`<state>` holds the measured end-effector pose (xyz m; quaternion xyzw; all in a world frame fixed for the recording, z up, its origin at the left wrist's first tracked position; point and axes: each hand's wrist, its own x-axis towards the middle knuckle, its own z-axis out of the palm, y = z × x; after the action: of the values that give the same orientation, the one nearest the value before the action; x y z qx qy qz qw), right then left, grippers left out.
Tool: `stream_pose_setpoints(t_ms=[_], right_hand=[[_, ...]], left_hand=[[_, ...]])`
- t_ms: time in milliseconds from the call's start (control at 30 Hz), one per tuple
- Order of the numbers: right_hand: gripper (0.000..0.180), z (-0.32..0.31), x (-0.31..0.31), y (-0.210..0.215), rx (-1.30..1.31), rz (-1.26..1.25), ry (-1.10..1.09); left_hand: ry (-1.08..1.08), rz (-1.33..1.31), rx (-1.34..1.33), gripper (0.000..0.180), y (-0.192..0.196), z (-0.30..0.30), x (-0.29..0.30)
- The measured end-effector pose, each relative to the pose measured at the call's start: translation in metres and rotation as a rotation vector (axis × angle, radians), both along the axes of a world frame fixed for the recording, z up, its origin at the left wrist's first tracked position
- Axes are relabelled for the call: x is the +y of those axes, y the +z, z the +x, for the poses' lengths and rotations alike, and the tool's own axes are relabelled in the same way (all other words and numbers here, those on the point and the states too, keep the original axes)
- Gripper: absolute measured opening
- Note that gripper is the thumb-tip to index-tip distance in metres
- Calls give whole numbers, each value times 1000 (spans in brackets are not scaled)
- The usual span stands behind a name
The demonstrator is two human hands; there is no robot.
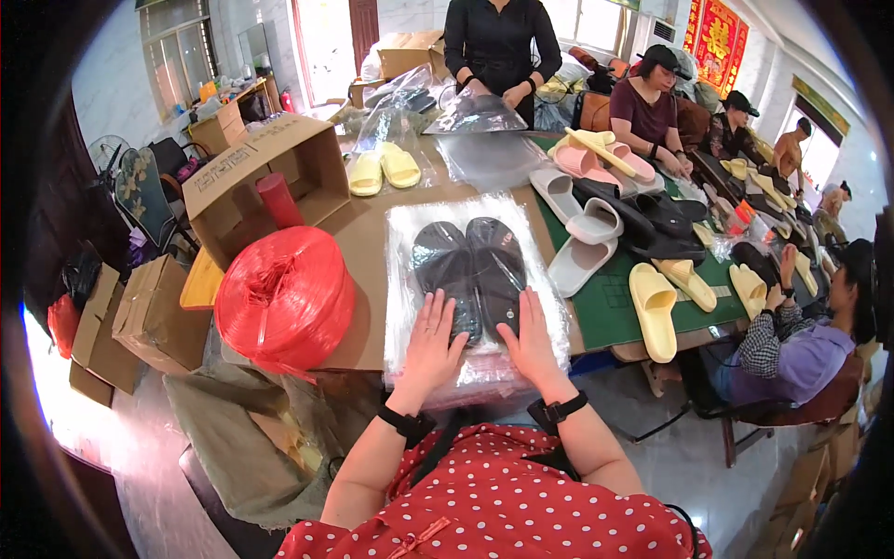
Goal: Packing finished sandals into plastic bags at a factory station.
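Note:
A pair of black slippers [496,256] lies side by side in front of me, covered by a clear plastic bag. Beneath them is a stack of clear plastic bags [402,279] on the table. My left hand [428,343] rests flat over the near end of the left slipper, fingers stretched out. Opposite it, my right hand [535,343] lies along the near right side of the other slipper, its fingers spread too. Both palms touch the plastic, and neither hand grips anything.
Left of the stack sit a big roll of red plastic twine [284,298] and an open cardboard box [326,154]. Loose slippers [652,312] cover the green mat [605,317] at right. Across the table a person in black [500,47] handles plastic bags; several others sit along the right.

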<state>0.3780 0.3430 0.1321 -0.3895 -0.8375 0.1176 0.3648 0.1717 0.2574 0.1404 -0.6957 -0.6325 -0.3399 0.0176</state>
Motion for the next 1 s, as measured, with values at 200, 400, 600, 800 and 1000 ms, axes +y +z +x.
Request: stream_pose_setpoints(t_ms=[200,400,600,800,1000], right_hand=[[81,1,-1,0,122,-35,-164],[75,-4,9,3,70,-168,-264],[70,1,23,4,112,-324,-198],[66,9,31,-16,466,-440,-60],[59,20,30,-16,599,-498,102]], left_hand=[[319,95,-147,100,1,8,-2],[381,-7,-162,90,-5,0,9],[341,16,-175,79,-13,-6,10],[301,-4,-229,79,-7,-8,8],[207,71,-337,82,-1,-7,2]])
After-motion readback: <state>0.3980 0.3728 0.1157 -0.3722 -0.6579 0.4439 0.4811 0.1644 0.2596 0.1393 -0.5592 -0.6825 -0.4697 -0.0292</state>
